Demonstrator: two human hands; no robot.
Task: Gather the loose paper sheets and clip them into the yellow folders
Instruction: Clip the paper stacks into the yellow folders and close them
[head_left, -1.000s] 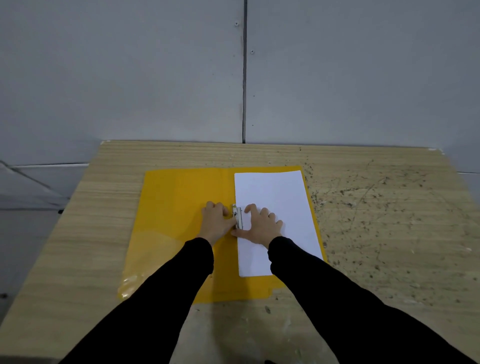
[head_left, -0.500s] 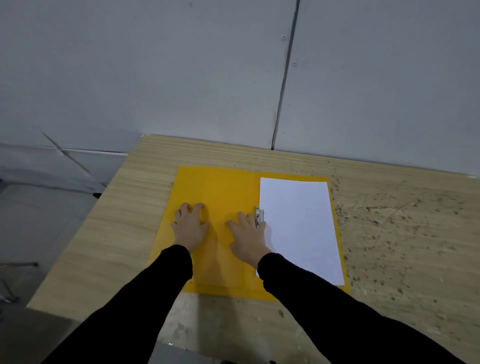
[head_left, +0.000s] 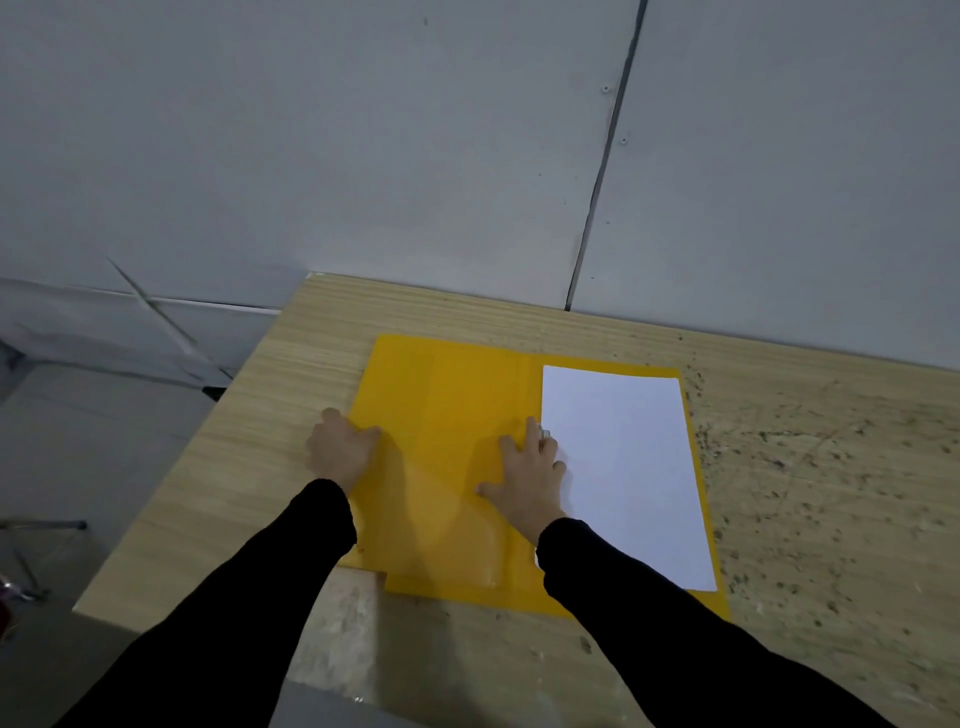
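Yellow plastic is lying opened out under both hands: the yellow folder (head_left: 447, 395) is resting flat on the wooden table (head_left: 805, 467), its cover half spreading between the two hands and its other half, just right of the right hand (head_left: 524, 478), carrying the white paper sheets (head_left: 623, 457). That right hand is lying released and spread flat along the spine, its fingertips touching the small metal clip (head_left: 545, 432) at the sheets' near-spine edge (the clip is mostly hidden behind the fingers, so whether it is biting fully is not something I am able to tell). The left hand (head_left: 340, 449) is sitting at the cover's outer edge, fingers curled and thumb on top, and appears to be grasping that edge. I am reading this as the closing step, with the sheets looking squared and seated. To do it well, the right hand should be pressing lightly beside the clip while the left is lifting the cover in one even arc over toward it, sliding out only as the cover is arriving. Pulling the edge sideways is the risk, since the folder is overhanging nothing but is lying close to the table edge nearest the wrists, and slick plastic is likely to skate on the wood
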